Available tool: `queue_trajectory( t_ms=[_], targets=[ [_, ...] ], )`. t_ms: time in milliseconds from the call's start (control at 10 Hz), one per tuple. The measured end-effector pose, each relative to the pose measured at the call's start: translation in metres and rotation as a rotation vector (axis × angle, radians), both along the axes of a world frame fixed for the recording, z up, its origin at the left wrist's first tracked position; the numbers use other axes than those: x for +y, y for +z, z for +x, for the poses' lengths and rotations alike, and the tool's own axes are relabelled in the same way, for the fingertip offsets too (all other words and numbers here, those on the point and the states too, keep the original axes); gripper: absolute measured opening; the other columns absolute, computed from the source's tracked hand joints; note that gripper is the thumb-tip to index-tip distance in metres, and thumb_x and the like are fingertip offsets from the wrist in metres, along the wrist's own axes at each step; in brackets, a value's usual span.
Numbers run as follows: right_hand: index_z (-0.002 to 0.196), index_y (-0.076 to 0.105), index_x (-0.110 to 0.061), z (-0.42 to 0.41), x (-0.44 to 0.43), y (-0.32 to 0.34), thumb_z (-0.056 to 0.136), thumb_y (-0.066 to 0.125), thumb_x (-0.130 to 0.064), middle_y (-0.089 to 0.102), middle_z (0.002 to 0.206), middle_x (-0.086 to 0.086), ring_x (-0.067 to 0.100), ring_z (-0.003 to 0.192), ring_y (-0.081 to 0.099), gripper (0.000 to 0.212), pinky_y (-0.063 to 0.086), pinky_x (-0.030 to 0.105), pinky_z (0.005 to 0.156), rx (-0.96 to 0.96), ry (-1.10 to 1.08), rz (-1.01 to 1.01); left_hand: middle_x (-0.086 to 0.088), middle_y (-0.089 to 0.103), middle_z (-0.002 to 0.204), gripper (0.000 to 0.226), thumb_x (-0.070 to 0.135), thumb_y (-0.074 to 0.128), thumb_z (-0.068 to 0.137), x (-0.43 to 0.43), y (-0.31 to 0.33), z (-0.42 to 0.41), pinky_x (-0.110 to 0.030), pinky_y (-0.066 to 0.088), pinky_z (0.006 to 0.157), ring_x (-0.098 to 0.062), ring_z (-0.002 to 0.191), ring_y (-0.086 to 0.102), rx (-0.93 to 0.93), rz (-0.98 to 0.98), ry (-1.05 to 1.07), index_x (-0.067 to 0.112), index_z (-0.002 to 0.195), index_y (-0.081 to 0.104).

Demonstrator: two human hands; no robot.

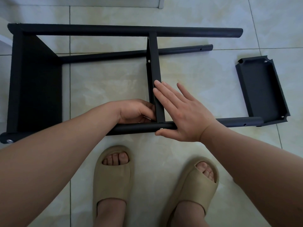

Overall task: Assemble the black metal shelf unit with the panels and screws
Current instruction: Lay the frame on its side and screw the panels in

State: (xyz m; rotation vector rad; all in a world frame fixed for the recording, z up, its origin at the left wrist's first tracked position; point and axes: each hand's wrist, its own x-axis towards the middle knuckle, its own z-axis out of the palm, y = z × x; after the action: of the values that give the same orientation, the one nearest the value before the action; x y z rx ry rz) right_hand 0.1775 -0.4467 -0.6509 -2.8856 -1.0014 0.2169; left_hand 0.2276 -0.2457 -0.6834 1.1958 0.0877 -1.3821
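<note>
A black metal shelf unit point(37, 82) is lying on its side on a pale tiled floor point(106, 82). Its narrow black metal shelf panel point(155, 63) is standing on edge between a far round black tube point(114, 30) and a near round black tube point(136, 127), and both hands are being held at the panel's near end.

The left hand point(134, 110) is being held against the panel's left face. Its fingers and thumb are curled, and the panel's left edge is being gripped just above the joint with the near tube. Whether anything small is being pinched between those fingertips cannot be told.

The right hand point(185, 112) is being laid flat on the other side, its fingers straight and slightly spread. Two fingertips point(158, 84) are being pressed onto the panel's upper edge, the palm is lying across the near tube, and the thumb is being stretched along the tube's near side. A small silver screw head point(161, 128) is sitting in the tube just above the thumb tip, directly beneath the panel's end.

A loose black metal tray-shaped panel point(262, 89) is lying well to the right of the right hand's fingers, its near corner by the near tube's right end. Beige slippers point(113, 177) are being worn below both wrists.
</note>
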Motion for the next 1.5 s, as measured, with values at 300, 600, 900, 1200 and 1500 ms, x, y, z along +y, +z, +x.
queue_trajectory(
  t_ms=[300, 600, 900, 1200, 1500],
  targets=[
    [0.160, 0.015, -0.003, 0.0001, -0.0002, 0.0015, 0.090, 0.036, -0.078, 0.006, 0.169, 0.011, 0.025, 0.157, 0.009, 0.105, 0.015, 0.053, 0.125, 0.004, -0.001, 0.006, -0.008, 0.070, 0.073, 0.018, -0.007, 0.051, 0.092, -0.0005, 0.0021, -0.0025, -0.024, 0.053, 0.061, -0.014, 0.064, 0.068, -0.092, 0.091, -0.075, 0.001, 0.087, 0.067],
    [0.160, 0.016, -0.002, 0.0002, -0.0002, 0.0006, 0.090, 0.037, -0.078, 0.008, 0.169, 0.012, 0.025, 0.157, 0.009, 0.105, 0.015, 0.053, 0.125, -0.002, -0.003, 0.012, -0.009, 0.070, 0.083, 0.017, -0.005, 0.048, 0.093, -0.0019, 0.0028, -0.0012, -0.025, 0.055, 0.069, -0.017, 0.075, 0.069, -0.029, 0.030, -0.059, -0.002, 0.094, 0.065],
    [0.160, 0.017, -0.002, 0.0002, -0.0003, -0.0001, 0.090, 0.037, -0.078, 0.008, 0.169, 0.012, 0.026, 0.157, 0.010, 0.105, 0.016, 0.053, 0.125, -0.006, 0.000, 0.017, -0.014, 0.065, 0.081, 0.019, -0.013, 0.048, 0.091, -0.0017, 0.0017, -0.0010, -0.025, 0.056, 0.066, -0.019, 0.068, 0.068, -0.026, 0.049, 0.006, -0.003, 0.103, 0.058],
    [0.160, 0.017, -0.003, 0.0003, -0.0006, -0.0016, 0.090, 0.038, -0.078, 0.008, 0.169, 0.011, 0.025, 0.157, 0.009, 0.105, 0.016, 0.053, 0.125, -0.008, 0.002, 0.021, -0.007, 0.071, 0.073, 0.020, -0.006, 0.051, 0.092, -0.0021, 0.0014, -0.0022, -0.022, 0.053, 0.060, -0.015, 0.065, 0.068, -0.119, 0.111, -0.095, 0.003, 0.084, 0.068],
    [0.160, 0.016, -0.003, 0.0001, -0.0006, -0.0014, 0.090, 0.037, -0.079, 0.007, 0.170, 0.011, 0.025, 0.157, 0.008, 0.105, 0.016, 0.053, 0.125, -0.006, 0.000, 0.021, -0.007, 0.068, 0.077, 0.020, -0.010, 0.044, 0.091, -0.0020, 0.0006, -0.0003, -0.024, 0.054, 0.064, -0.015, 0.068, 0.067, -0.031, 0.018, -0.053, -0.001, 0.095, 0.062]
  ],
)
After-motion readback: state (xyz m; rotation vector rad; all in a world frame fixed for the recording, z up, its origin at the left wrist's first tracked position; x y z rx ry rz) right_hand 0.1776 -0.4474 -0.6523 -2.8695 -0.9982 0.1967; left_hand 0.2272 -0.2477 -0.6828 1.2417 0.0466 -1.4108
